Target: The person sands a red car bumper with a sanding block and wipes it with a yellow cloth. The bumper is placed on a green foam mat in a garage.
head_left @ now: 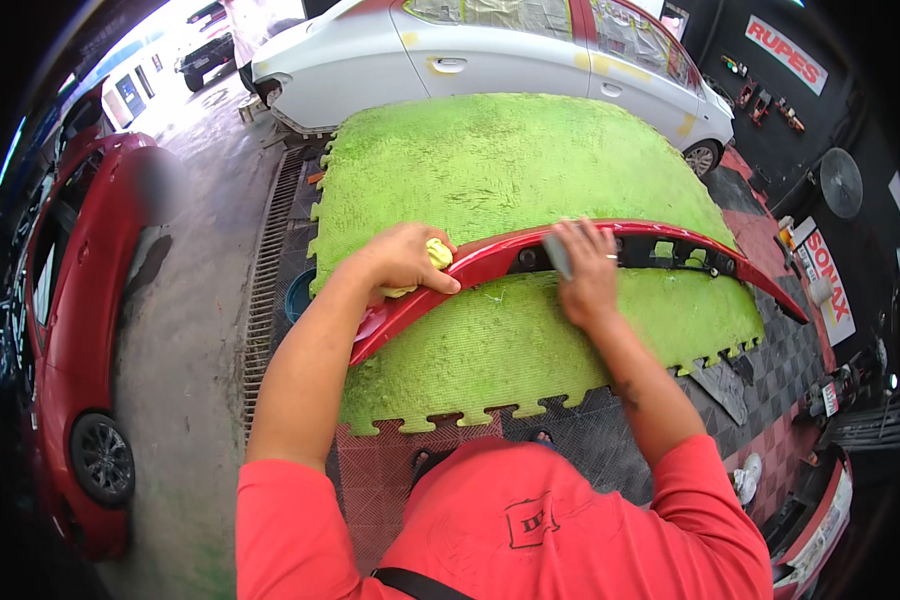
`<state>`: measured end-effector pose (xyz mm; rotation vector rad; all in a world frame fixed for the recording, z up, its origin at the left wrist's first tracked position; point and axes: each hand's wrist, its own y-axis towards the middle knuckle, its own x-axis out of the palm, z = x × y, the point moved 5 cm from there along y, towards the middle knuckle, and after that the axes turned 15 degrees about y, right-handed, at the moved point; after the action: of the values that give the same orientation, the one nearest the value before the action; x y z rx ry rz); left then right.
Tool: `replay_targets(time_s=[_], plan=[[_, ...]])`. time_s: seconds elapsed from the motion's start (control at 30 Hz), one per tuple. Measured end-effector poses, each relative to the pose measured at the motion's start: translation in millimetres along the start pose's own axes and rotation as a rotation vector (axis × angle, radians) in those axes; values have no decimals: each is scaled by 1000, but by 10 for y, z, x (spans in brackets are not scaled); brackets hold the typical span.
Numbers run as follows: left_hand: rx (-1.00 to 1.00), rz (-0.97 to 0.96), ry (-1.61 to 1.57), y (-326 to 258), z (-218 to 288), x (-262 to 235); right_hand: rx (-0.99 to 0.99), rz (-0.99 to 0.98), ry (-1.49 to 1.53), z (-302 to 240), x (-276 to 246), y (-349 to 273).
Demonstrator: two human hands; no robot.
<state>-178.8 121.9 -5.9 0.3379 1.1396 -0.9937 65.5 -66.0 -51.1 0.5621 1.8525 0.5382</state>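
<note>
A long, curved, glossy red car body part (410, 318) with a black inner side lies across a green foam mat (520, 160). On its left portion rests my left hand (402, 258), closed round a crumpled yellow cloth (438, 252), with the thumb against the red surface. Near the middle of the part, my right hand (588, 275) presses a thin grey pad (557, 256) to the upper edge. Its fingers are slightly blurred and wear a ring. My palms hide the areas of the part beneath them.
Beyond the mat stands a white car (530, 60) with masked windows. A red car (95, 270) is at the left, past a floor drain grate (273, 260). A blue bucket (298, 296) sits by the mat's left edge. At right are a fan (840, 183) and a loose bumper (818, 530).
</note>
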Motion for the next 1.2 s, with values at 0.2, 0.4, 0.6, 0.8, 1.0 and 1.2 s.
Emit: replay_targets(time_s=[0.2, 0.4, 0.6, 0.8, 1.0, 1.2], plan=[[44, 38, 131, 8, 44, -69, -111, -102, 148, -825, 505, 121], [-14, 216, 164, -276, 222, -32, 154, 162, -284, 735, -786, -219], [70, 478, 293, -489, 291, 55, 35, 106, -212, 525, -1156, -86], [74, 496, 321, -482, 276, 59, -108, 82, 4, -451, -376, 196], [105, 504, 281, -479, 207, 61, -174, -13, 97, -838, 279, 350], [60, 481, 283, -491, 312, 74, 79, 158, -240, 801, -1286, -88]])
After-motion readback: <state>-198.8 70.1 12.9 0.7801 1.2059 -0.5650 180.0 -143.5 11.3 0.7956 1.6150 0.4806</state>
